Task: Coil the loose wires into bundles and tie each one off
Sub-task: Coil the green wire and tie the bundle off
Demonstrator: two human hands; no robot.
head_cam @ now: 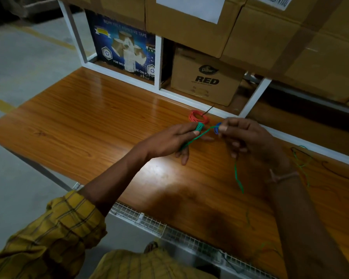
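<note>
My left hand [175, 137] pinches the green wire [197, 135] coil above the bench [89, 117], so loops don't spring loose; right hand [248, 135] grips the blue tie [217, 128], ready to wrap.

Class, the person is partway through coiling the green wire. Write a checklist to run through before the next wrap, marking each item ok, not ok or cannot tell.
1. Green coil pinched in left hand: ok.
2. Right hand grips the green wire near the blue piece: ok.
3. Wire between the hands straight, not kinked: ok.
4. Loose green tail free of snags: cannot tell.
5. Red coil on the table clear of the hands: ok.
6. Tangled wires at right kept separate: ok.
</note>
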